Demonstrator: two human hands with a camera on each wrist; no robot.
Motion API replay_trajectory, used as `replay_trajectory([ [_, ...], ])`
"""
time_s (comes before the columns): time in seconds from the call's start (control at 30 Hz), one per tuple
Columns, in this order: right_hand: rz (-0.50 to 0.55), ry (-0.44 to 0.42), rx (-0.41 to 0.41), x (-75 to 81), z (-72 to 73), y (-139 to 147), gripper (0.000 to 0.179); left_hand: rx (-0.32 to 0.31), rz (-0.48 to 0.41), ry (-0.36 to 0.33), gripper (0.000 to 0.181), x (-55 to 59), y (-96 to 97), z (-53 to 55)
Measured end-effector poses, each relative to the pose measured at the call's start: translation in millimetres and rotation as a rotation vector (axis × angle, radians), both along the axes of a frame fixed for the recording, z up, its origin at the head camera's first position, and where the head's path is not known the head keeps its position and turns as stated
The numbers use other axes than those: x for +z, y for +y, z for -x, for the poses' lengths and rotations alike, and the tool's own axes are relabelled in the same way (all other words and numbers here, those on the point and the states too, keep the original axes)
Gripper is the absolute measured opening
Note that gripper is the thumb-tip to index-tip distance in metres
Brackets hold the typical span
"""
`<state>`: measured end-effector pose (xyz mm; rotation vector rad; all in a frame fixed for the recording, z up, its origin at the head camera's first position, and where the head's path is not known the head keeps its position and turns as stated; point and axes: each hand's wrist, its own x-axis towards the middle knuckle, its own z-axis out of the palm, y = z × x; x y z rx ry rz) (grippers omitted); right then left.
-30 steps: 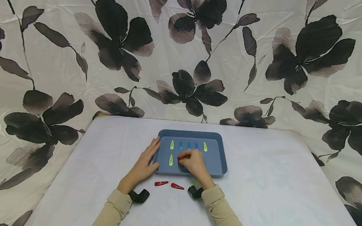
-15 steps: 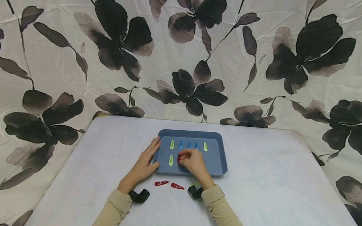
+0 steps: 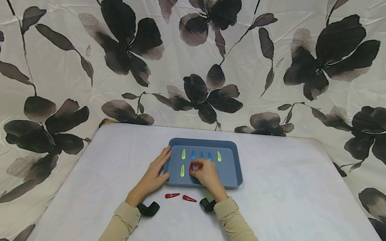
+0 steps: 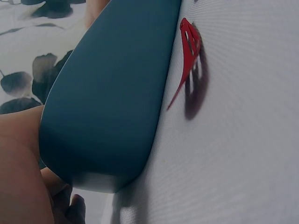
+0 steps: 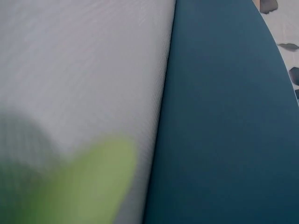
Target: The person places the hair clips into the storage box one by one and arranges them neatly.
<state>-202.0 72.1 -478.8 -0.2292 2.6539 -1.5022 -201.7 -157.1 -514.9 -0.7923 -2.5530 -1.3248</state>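
A shallow blue-grey tray point(image 3: 231, 174) lies on the table, its wall point(image 4: 112, 93) filling much of the left wrist view. My left hand point(image 3: 152, 173) rests along the tray's left rim with fingers extended. Inside the tray, the thumb and forefinger of my right hand point(image 3: 207, 173) pinch a red snap hair clip point(image 3: 191, 167), which stands lengthwise beside a yellow-green hair clip point(image 3: 182, 170). Behind it runs a row of clips: a yellow-green clip point(image 3: 183, 154), several blue clips point(image 3: 201, 155), then another yellow-green clip point(image 3: 219, 156). Part of the red clip is hidden by my fingertips.
Two red hair clips, one at left point(image 3: 172, 195) and one at right point(image 3: 189, 198), lie on the white cloth in front of the tray. A green clip point(image 5: 93, 182) shows blurred in the right wrist view, partly hidden under the right wrist camera point(image 3: 207, 205) in the head view.
The red clip under my right fingers has come down flatter into line on the tray, and more of it shows. My left hand has stayed still.
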Motion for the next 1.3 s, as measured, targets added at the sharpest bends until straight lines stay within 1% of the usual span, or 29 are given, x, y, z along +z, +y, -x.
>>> replay_trajectory([
  [0.3,-0.051,0.042,0.011,-2.2,-0.5,-2.0,0.035,0.004,-0.001,0.01,0.078,2.3,0.7,-1.0],
  [0.53,-0.067,0.032,0.004,1.4,-2.2,-3.6,0.035,0.005,-0.006,0.006,0.077,2.3,-0.2,-2.1],
  [0.73,-0.067,0.042,-0.003,0.0,-1.3,-3.8,0.033,0.009,-0.007,0.009,0.077,1.5,-0.8,-2.1],
  [0.9,-0.06,0.024,-0.01,0.1,-0.7,-2.8,0.034,0.017,0.005,0.012,0.077,1.5,-1.0,-2.5],
  [1.07,-0.054,0.023,-0.011,1.7,1.7,0.5,0.033,0.028,0.011,0.001,0.078,0.4,-1.0,-2.0],
  [1.17,-0.039,0.001,-0.015,3.1,3.0,3.0,0.033,0.029,0.015,-0.012,0.078,0.0,-0.6,-1.9],
  [1.3,-0.015,-0.044,-0.012,8.8,2.1,5.7,0.032,0.027,0.013,-0.028,0.077,-0.2,-0.4,-2.2],
])
